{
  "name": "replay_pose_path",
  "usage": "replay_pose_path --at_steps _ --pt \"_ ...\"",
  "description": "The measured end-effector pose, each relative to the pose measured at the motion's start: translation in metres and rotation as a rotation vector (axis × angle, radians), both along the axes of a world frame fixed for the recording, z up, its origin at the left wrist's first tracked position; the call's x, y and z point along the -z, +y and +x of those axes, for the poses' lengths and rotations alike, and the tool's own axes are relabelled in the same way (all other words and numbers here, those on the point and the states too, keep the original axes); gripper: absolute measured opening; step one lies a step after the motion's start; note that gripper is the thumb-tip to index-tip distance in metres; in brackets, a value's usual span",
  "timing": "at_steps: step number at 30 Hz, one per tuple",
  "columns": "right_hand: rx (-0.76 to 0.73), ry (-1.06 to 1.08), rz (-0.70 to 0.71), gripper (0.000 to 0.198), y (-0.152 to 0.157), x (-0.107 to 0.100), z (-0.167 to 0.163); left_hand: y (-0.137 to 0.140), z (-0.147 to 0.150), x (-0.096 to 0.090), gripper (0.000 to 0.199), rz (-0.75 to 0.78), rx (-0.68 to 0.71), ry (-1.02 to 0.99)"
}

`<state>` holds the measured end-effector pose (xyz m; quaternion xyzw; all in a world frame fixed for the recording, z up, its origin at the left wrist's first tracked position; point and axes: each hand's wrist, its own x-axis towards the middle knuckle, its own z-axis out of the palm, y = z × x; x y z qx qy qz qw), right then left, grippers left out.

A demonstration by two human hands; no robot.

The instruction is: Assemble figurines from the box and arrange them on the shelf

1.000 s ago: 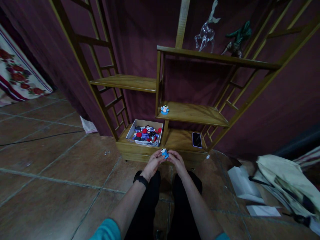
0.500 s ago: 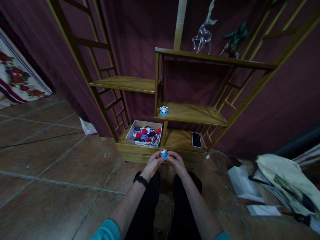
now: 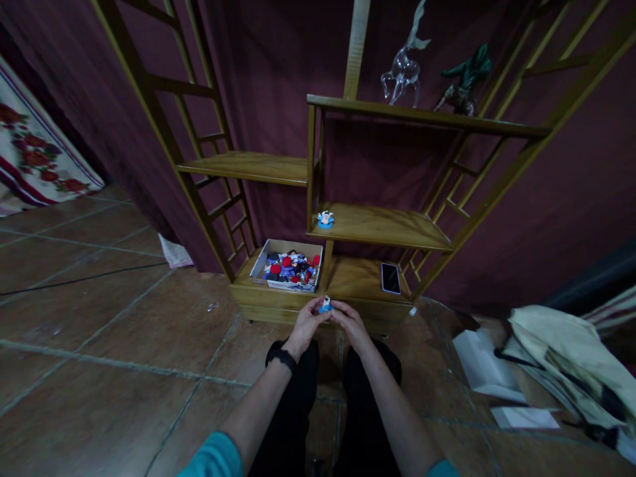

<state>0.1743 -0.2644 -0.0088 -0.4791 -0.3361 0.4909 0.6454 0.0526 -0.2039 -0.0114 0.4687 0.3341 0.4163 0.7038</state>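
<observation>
Between my two hands is a small blue and white figurine [image 3: 326, 305], held in front of the low drawer front of a wooden shelf unit. My left hand [image 3: 305, 326] grips it from the left with fingers and thumb closed on it. From the right, the fingertips of my right hand [image 3: 350, 322] pinch it too. A similar blue and white figurine [image 3: 325, 220] stands on the middle shelf [image 3: 387, 225]. An open cardboard box [image 3: 256, 267] full of jumbled small red, blue and dark figures sits on the bottom shelf, left of the divider.
A phone [image 3: 390, 278] lies on the bottom shelf at right. A clear glass animal figure [image 3: 403, 71] and a dark green statuette [image 3: 466, 79] stand on the upper shelf. On the floor at right are a white box [image 3: 485, 364] and a cream bag [image 3: 561, 351]. A black cable [image 3: 84, 279] runs along the left floor.
The figurine has been turned slightly between my fingers, and its blue base now shows lower down. My hands stay in nearly the same place.
</observation>
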Motion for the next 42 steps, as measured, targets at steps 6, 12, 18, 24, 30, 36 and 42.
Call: replay_pose_path --at_steps 6,12,18,24,30,36,42 --pt "-0.050 -0.008 0.011 0.038 -0.003 -0.005 -0.002 0.003 0.005 0.010 0.049 0.083 -0.076 0.079" --pt "-0.035 -0.037 -0.012 0.036 -0.002 -0.005 -0.004 0.002 0.008 0.018 0.046 0.291 -0.194 0.220" --pt "0.021 -0.058 -0.026 0.031 -0.001 -0.002 -0.002 0.000 0.009 0.018 0.046 0.352 -0.153 0.256" --pt "0.146 0.038 -0.044 0.029 0.001 0.004 0.002 -0.004 0.010 0.012 0.048 0.273 -0.029 0.160" --pt "0.186 0.145 -0.050 0.029 0.003 0.008 0.004 -0.012 0.009 0.002 0.042 0.289 0.007 0.130" --pt "0.177 0.144 -0.072 0.030 0.002 0.011 0.007 -0.017 0.008 -0.002 0.041 0.328 -0.006 0.160" --pt "0.140 0.168 -0.032 0.026 -0.001 0.007 0.009 -0.020 0.006 -0.006 0.038 0.412 -0.003 0.261"
